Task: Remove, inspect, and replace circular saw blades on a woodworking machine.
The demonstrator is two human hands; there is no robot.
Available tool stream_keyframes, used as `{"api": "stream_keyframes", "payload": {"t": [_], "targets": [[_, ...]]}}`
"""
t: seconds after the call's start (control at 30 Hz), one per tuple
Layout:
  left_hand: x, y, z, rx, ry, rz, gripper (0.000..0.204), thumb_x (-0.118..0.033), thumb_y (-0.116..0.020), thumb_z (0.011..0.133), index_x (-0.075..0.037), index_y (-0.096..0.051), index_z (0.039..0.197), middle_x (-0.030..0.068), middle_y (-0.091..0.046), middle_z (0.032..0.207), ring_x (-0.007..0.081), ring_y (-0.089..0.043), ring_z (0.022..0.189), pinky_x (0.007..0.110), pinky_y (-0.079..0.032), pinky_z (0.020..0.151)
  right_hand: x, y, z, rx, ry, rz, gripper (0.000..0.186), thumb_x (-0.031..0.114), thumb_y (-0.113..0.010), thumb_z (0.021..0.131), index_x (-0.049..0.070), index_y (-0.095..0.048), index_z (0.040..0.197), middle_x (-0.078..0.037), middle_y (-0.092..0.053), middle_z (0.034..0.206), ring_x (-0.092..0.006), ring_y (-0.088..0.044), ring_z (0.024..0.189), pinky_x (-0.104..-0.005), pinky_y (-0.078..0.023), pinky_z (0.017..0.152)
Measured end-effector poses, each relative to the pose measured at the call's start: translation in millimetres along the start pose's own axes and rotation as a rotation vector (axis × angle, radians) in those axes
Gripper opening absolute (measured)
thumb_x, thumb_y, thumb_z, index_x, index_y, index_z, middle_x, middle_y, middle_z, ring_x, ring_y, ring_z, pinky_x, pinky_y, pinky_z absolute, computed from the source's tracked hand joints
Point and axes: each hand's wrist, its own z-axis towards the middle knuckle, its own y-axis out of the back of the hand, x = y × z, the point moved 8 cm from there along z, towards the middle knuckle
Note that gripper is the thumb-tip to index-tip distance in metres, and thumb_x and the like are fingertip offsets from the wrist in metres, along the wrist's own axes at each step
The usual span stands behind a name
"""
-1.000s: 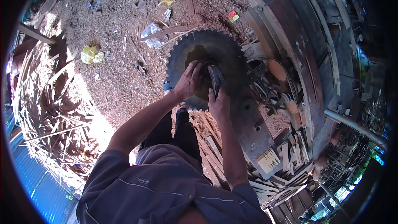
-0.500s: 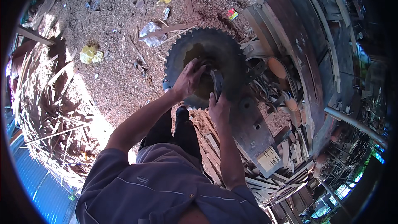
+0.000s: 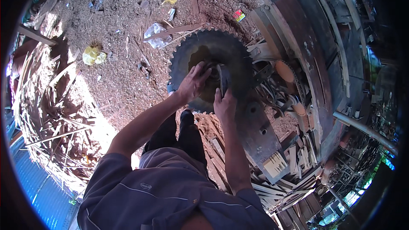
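A large circular saw blade (image 3: 183,55) stands before me, dark, with a toothed rim and a brown stain near its middle. At its centre, my left hand (image 3: 194,82) has its fingers curled in against the hub; what the fingertips grip is hidden. My right hand (image 3: 225,104) pinches the lower edge of a dark, curved metal disc (image 3: 224,76), thumb on one side and fingers on the other. This disc is tilted beside the hub, close to my left fingertips. The shaft behind it is mostly covered.
Right of the blade are a metal plate with holes (image 3: 260,138), a belt and pulley (image 3: 284,71) and a wooden beam (image 3: 304,42). Wood offcuts (image 3: 59,132) lie heaped at left. Sawdust, sticks and a clear plastic bag (image 3: 156,35) litter the ground.
My right hand has moved slightly up, bringing the metal disc closer to the hub and turning more of its face into view. My left hand has barely moved.
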Motion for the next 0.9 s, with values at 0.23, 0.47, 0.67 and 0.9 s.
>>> {"api": "stream_keyframes", "payload": {"t": [0.23, 0.47, 0.67, 0.9], "targets": [[4.8, 0.3, -2.5, -0.095, 0.021, -0.102, 0.050, -0.003, -0.057, 0.082, 0.008, -0.045, 0.130, 0.0263, -0.041, 0.131, 0.0426, -0.046, 0.120, 0.042, -0.041, 0.103, 4.5, 1.6, -3.8, -0.146, 0.205, 0.043, 0.031, 0.026, -0.059, 0.092, -0.002, -0.056, 0.103, -0.030, -0.062, 0.082, -0.0488, -0.061, 0.082, -0.0535, -0.047, 0.069], [7.9, 0.6, 0.0, -0.069, 0.041, -0.164, 0.049, -0.003, -0.055, 0.084, 0.010, -0.042, 0.130, 0.0268, -0.041, 0.131, 0.0429, -0.045, 0.121, 0.042, -0.039, 0.105, 7.4, -6.6, -13.4, -0.026, 0.109, -0.067, 0.031, 0.030, -0.058, 0.093, 0.001, -0.057, 0.103, -0.027, -0.064, 0.080, -0.0472, -0.063, 0.076, -0.0511, -0.050, 0.062], [6.9, 3.1, -0.2, -0.065, 0.009, -0.113, 0.052, -0.001, -0.054, 0.081, 0.010, -0.043, 0.131, 0.0272, -0.041, 0.131, 0.0441, -0.046, 0.119, 0.043, -0.040, 0.104, -6.5, -5.3, -27.9, -0.036, 0.071, -0.005, 0.032, 0.030, -0.060, 0.092, -0.001, -0.057, 0.100, -0.028, -0.063, 0.080, -0.0476, -0.062, 0.077, -0.0520, -0.049, 0.062], [4.8, -5.6, 0.2, -0.005, -0.006, -0.025, 0.053, -0.001, -0.053, 0.077, 0.002, -0.052, 0.130, 0.0276, -0.040, 0.133, 0.0438, -0.048, 0.116, 0.044, -0.043, 0.101, -3.9, 6.9, -22.2, -0.196, 0.120, 0.054, 0.031, 0.028, -0.061, 0.092, -0.003, -0.056, 0.095, -0.030, -0.062, 0.085, -0.0488, -0.060, 0.080, -0.0526, -0.048, 0.066]]}}
